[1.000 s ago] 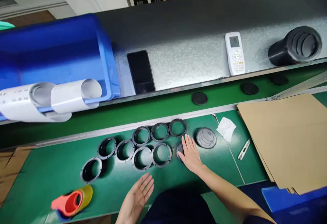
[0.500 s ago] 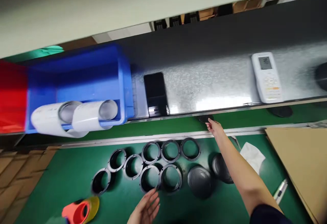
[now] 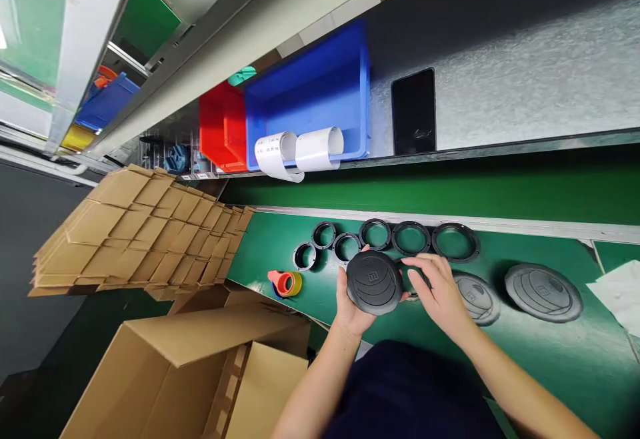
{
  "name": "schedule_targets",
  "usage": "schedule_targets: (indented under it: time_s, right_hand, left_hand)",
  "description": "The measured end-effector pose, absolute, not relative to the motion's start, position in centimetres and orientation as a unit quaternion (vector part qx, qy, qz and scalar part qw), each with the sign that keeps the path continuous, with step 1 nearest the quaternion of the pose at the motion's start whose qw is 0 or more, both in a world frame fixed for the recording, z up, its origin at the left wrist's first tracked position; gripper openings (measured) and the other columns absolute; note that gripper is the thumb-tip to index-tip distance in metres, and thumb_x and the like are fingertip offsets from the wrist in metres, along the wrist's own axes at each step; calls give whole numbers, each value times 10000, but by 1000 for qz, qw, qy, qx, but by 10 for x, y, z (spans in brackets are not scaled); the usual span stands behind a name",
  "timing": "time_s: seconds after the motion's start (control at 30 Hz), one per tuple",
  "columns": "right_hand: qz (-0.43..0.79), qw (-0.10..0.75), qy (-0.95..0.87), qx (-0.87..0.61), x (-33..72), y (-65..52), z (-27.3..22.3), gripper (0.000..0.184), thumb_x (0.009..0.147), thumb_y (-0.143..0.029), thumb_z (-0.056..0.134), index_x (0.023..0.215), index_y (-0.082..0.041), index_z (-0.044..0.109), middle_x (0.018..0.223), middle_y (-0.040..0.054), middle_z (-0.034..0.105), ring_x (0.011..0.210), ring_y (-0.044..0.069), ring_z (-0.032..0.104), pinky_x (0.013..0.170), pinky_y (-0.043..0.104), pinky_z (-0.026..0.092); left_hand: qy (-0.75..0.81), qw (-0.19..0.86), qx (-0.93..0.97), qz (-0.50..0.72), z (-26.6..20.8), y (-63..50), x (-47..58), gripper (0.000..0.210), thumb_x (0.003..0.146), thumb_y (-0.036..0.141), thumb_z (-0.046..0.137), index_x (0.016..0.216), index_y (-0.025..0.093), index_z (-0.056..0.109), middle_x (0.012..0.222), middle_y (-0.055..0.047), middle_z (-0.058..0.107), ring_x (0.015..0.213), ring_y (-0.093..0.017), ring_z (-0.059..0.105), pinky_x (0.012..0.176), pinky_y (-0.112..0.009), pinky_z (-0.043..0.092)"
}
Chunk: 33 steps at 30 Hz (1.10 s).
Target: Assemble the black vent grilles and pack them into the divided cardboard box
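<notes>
My left hand (image 3: pixel 353 305) grips a round black cap (image 3: pixel 374 283), its face with curved ridges and a small square emblem turned up toward me. My right hand (image 3: pixel 435 292) is at the cap's right edge, thumb and forefinger bent close together. A dark edge shows at those fingertips; I cannot make out what it belongs to. Behind my hands, several black rings stand on the green table, among them a large ring (image 3: pixel 455 242) and a smaller ring (image 3: pixel 305 256). To the right lie two similar caps, a nearer cap (image 3: pixel 477 299) and a farther cap (image 3: pixel 544 292).
An orange tape dispenser (image 3: pixel 286 283) sits at the table's left. Beside the table are an open carton (image 3: pixel 150 359) and stacked cardboard dividers (image 3: pixel 150 225). The shelf above carries a blue bin (image 3: pixel 320 99), a red bin (image 3: pixel 223 125) and a phone (image 3: pixel 414 112). White paper (image 3: pixel 620 295) lies far right.
The view has swung left, bringing the cartons in. My right hand has come back from under the shelf. My left hand, empty before, now holds a cap, and both hands are together.
</notes>
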State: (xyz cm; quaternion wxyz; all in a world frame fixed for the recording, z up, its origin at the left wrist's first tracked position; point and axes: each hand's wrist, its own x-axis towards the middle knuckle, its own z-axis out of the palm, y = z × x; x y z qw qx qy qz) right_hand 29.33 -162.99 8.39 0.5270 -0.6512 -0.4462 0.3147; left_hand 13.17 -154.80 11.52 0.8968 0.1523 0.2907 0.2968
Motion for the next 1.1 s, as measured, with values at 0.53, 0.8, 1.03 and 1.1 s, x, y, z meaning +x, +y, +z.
schedule_targets:
  time_s: [0.53,0.8,1.03,1.1]
  right_hand:
    - [372,493,-590,-520,273,-1644,131,506,1043,-551,310,1127,-284,732,1391,84,467,1359,297,312,1110,536,397]
    - [444,551,-502,-497,271,-1653,131,576,1021,-620,325,1065,-249,764,1348,88,522,1316,291,415,1165,502,299]
    - [489,557,-448,-501,276,-1654,132,613,1004,-658,327,1034,-233,769,1346,87,527,1298,281,452,1157,468,333]
    - [494,559,-436,-503,278,-1653,131,612,1006,-654,326,1022,-230,767,1340,86,531,1279,277,471,1141,462,358]
  left_hand:
    - [226,921,184,259,146,-1595,99,1005,717,875,557,1534,351,295,1513,-157,434,1356,-479,394,1048,-758,291]
    - [217,929,179,240,162,-1603,107,1019,712,890,534,1538,349,285,1529,-165,411,1354,-477,394,1058,-770,244]
    - [224,931,181,224,161,-1601,111,981,755,892,443,1545,339,267,1467,-179,480,1324,-462,437,1050,-765,252]
    - [222,932,181,224,161,-1600,113,969,772,886,416,1549,329,257,1446,-186,500,1321,-460,444,1053,-769,238]
